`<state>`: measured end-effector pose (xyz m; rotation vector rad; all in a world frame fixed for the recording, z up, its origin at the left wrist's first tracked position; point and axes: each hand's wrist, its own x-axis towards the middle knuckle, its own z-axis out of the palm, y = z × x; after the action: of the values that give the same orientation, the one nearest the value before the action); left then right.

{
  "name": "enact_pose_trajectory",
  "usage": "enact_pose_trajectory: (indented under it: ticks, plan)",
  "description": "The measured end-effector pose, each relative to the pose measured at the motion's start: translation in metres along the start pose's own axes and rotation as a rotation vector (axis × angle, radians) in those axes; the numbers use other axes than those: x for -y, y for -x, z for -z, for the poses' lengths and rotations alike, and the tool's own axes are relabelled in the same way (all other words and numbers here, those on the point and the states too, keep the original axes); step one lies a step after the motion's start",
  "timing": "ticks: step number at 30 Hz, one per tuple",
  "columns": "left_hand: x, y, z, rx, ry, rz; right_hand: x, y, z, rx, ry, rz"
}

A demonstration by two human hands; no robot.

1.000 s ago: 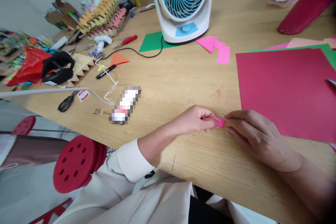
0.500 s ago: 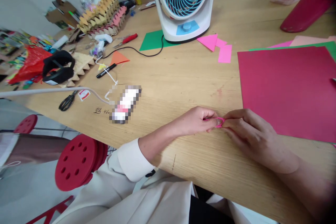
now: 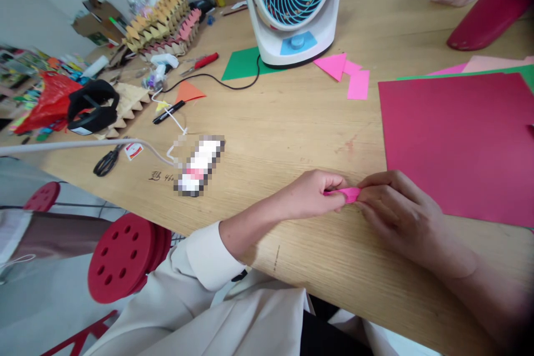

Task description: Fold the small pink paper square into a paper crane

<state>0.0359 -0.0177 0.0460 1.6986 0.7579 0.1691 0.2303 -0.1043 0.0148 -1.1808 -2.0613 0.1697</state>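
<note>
A small folded piece of bright pink paper (image 3: 351, 194) stretches between my two hands, just above the wooden table (image 3: 283, 128). My left hand (image 3: 319, 193) pinches its left end between thumb and fingers. At the other end, my right hand (image 3: 396, 214) is closed on it, with the fingertips pressed together; part of the paper is hidden inside both grips. Large dark red sheets (image 3: 453, 144) lie right beside my right hand. Farther back are loose pink paper pieces (image 3: 357, 84), one of them a triangle.
A white and blue fan (image 3: 296, 39) stands at the back on green paper (image 3: 242, 64). To the left lie a phone (image 3: 200, 167) with a cable, black scissors (image 3: 107, 161), a marker (image 3: 168, 112) and an orange paper triangle (image 3: 189, 92). Red stools (image 3: 120, 256) stand below the table edge.
The pink paper between my hands was a thin open loop and now shows as a flatter, wider strip. My right hand has shifted slightly right; my left hand is almost unmoved.
</note>
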Motion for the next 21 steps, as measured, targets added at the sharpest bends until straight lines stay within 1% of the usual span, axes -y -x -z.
enact_pose_trajectory:
  ticks: [4,7,12,16,21]
  plan:
    - [-0.007,0.003,-0.002,-0.039,-0.077,0.023,0.004,-0.002,0.0,-0.003,-0.072,-0.056]
    - [-0.012,0.005,-0.003,-0.065,-0.14,0.005,0.006,-0.003,-0.001,-0.016,-0.128,-0.107]
    - [-0.016,0.008,-0.005,-0.066,-0.257,-0.117,0.007,-0.004,-0.003,-0.032,-0.178,-0.233]
    - [-0.012,0.007,-0.009,-0.114,-0.361,-0.219,0.007,-0.003,-0.002,-0.058,-0.191,-0.255]
    - [-0.007,0.006,-0.01,-0.163,-0.561,-0.252,0.002,-0.004,0.0,-0.047,-0.297,-0.306]
